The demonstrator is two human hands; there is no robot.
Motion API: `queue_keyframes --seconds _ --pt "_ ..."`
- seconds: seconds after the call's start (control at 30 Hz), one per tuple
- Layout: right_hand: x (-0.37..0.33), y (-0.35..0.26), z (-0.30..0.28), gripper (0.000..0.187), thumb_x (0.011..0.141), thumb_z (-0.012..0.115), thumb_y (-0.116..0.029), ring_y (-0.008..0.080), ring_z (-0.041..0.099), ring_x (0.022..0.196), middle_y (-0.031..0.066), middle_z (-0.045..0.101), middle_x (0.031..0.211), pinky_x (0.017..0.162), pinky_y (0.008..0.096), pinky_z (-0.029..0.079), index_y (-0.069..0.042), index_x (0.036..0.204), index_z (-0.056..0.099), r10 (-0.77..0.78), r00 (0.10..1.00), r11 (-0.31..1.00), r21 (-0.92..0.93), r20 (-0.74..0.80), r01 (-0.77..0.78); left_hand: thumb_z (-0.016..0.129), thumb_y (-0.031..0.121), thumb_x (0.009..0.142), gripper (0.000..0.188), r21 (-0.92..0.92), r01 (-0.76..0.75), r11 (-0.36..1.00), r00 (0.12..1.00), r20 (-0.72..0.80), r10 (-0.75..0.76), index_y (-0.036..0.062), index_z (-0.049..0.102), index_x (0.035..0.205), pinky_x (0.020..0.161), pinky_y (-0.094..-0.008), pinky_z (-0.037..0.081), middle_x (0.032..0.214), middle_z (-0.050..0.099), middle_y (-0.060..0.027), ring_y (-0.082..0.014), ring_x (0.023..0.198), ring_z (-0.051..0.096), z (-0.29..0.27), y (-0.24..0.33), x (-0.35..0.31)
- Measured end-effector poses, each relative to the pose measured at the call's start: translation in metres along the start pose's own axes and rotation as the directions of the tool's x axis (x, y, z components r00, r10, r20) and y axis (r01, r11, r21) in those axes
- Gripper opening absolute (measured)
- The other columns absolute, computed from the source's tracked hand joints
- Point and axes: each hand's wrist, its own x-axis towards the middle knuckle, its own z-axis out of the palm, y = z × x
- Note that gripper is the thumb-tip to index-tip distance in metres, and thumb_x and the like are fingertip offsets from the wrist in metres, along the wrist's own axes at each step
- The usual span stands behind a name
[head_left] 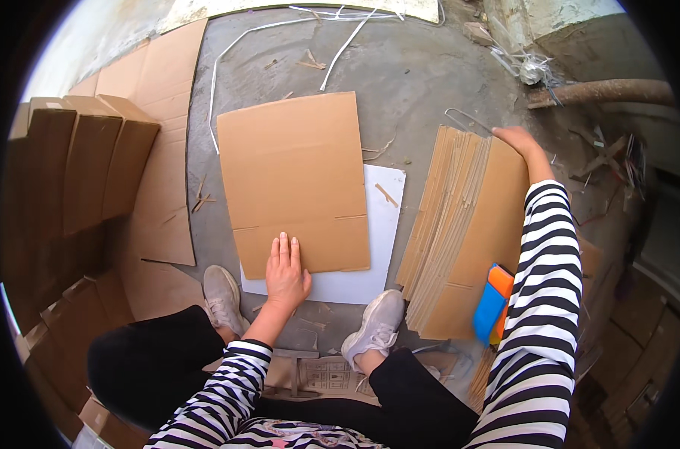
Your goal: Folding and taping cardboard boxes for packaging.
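My left hand (287, 275) lies flat, fingers stretched out, on the near part of a brown cardboard sheet (293, 165). That sheet has a crease and short slits across its lower part. It rests over a white board (385, 224) on the floor. To the right, a stack of flattened cardboard boxes (497, 202) leans with its layered edges fanned toward the left. At its far right corner, my right hand (516, 139) is closed round the top edge, its fingertips partly hidden. A blue, orange and yellow object (491, 299) sits on the stack by my right sleeve.
Folded boxes (93, 157) stand at the left beside a long cardboard panel (166, 142). White strapping (214, 82) trails over the concrete floor. At the far right are a rusty pipe (605, 92) and tangled scraps (533, 69). My shoes (375, 327) flank the white board's near edge.
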Motion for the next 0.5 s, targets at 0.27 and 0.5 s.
queue_keyframes --seconds 0.27,0.5 --pt "-0.094 -0.152 0.008 0.027 0.084 0.049 -0.027 0.0308 0.061 0.082 0.015 0.063 0.086 0.074 0.0366 0.047 -0.006 0.095 0.062 -0.492 0.68 0.789 0.053 -0.545 0.613 0.059 0.018 0.071 0.061 -0.104 0.041 0.994 0.999 0.0 -0.041 -0.0011 0.041 0.127 0.1 -0.0437 0.033 0.133 0.035 -0.0246 -0.037 0.123 0.035 -0.003 -0.025 -0.007" --pt "-0.141 -0.191 0.208 0.03 0.08 0.054 -0.033 0.0165 0.058 0.066 0.0068 0.059 0.082 0.055 0.0314 0.045 -0.005 0.089 0.057 -0.013 0.939 0.795 0.573 0.343 -0.198 0.059 0.017 0.073 0.057 -0.353 0.434 0.829 0.756 -0.358 -0.548 -0.0026 0.042 0.124 0.1 -0.0436 0.032 0.128 0.041 -0.0233 -0.0372 0.12 0.038 0.005 -0.088 -0.003"
